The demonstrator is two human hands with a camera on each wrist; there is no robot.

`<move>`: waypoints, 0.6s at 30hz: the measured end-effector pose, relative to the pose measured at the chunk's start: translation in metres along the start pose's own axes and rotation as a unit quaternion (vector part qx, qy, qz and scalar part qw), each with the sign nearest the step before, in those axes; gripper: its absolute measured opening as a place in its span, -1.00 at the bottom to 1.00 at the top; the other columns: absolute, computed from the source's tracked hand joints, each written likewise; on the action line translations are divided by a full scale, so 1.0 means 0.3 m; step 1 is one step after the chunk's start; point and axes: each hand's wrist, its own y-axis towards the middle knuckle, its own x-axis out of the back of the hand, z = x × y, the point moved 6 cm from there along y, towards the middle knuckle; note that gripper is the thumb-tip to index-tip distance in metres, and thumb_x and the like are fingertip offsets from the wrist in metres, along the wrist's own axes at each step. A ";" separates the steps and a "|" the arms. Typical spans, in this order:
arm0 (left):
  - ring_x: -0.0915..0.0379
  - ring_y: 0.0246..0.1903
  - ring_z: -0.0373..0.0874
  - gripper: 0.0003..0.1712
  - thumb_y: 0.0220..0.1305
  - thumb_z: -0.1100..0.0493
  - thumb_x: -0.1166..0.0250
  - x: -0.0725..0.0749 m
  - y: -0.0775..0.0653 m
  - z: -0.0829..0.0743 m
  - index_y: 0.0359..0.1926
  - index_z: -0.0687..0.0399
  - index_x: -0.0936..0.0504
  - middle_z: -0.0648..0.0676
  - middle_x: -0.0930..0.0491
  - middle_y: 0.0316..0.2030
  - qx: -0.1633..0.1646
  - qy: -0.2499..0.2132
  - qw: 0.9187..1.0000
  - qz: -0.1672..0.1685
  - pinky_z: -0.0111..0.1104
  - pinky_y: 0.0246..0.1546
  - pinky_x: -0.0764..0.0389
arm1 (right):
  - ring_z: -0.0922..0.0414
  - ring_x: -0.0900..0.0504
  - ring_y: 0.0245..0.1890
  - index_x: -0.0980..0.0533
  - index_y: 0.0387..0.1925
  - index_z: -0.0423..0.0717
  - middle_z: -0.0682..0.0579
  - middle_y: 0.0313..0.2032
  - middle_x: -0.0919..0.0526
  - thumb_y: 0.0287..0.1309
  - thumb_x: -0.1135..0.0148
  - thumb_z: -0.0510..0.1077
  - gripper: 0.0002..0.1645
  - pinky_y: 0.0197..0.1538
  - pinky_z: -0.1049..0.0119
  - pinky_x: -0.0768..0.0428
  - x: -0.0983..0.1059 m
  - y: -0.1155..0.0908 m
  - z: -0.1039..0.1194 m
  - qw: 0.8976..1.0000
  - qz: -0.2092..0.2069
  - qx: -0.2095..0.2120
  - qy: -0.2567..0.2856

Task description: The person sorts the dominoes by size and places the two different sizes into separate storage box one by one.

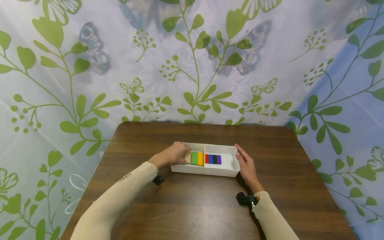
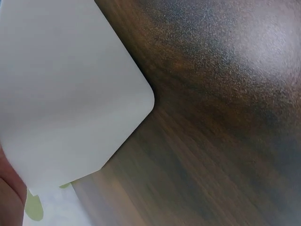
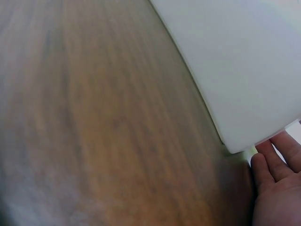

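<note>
A white two-compartment box (image 1: pixel 205 170) sits on the table, its length running left to right. My left hand (image 1: pixel 174 154) reaches over its left end, thumb and fingers on either side of a beige block (image 1: pixel 188 157). Beside that block lie a green block (image 1: pixel 194 158) and a yellow block (image 1: pixel 200 159). Past the divider, a red block (image 1: pixel 206 158), a blue block (image 1: pixel 210 159), a black block (image 1: pixel 214 159) and a purple block (image 1: pixel 219 159) stand in a row. My right hand (image 1: pixel 246 165) grips the box's right end wall, thumb at the rim.
The brown wooden table (image 1: pixel 192 206) reaches back to a hanging cloth (image 1: pixel 192 66) printed with leaves and butterflies. Black wrist devices sit under the left wrist (image 1: pixel 158 180) and at the right wrist (image 1: pixel 246 199). In both wrist views the box's outer wall (image 2: pixel 75 94) fills much of the picture.
</note>
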 end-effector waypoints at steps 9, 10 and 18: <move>-0.46 -0.28 -0.17 -0.64 0.05 0.23 -0.53 -0.021 0.017 -0.011 -0.10 0.11 -0.67 -0.01 -0.67 -0.20 -0.002 0.021 1.000 0.018 -0.30 -0.13 -0.58 | 0.11 -0.28 0.47 -0.36 0.40 0.43 0.24 0.45 -0.33 0.49 0.03 0.22 -0.48 0.49 -0.10 -0.21 0.000 -0.006 0.002 1.000 -0.009 0.007 -0.003; -0.46 -0.28 -0.17 -0.64 0.05 0.23 -0.53 -0.022 0.019 -0.013 -0.10 0.11 -0.67 -0.01 -0.66 -0.20 -0.003 0.023 1.000 0.019 -0.30 -0.13 -0.58 | 0.11 -0.28 0.47 -0.36 0.41 0.43 0.24 0.45 -0.33 0.49 0.03 0.22 -0.48 0.49 -0.09 -0.21 0.000 -0.007 0.003 1.000 -0.009 0.007 -0.004; -0.44 -0.30 -0.15 -0.65 0.07 0.22 -0.52 -0.032 0.029 -0.017 -0.10 0.11 -0.64 -0.02 -0.62 -0.28 -0.003 0.038 0.999 0.033 -0.29 -0.14 -0.56 | 0.06 -0.25 0.49 -0.34 0.45 0.31 0.15 0.48 -0.31 0.52 0.04 0.11 -0.47 0.50 -0.11 -0.18 0.001 -0.011 0.024 1.000 -0.002 -0.002 -0.001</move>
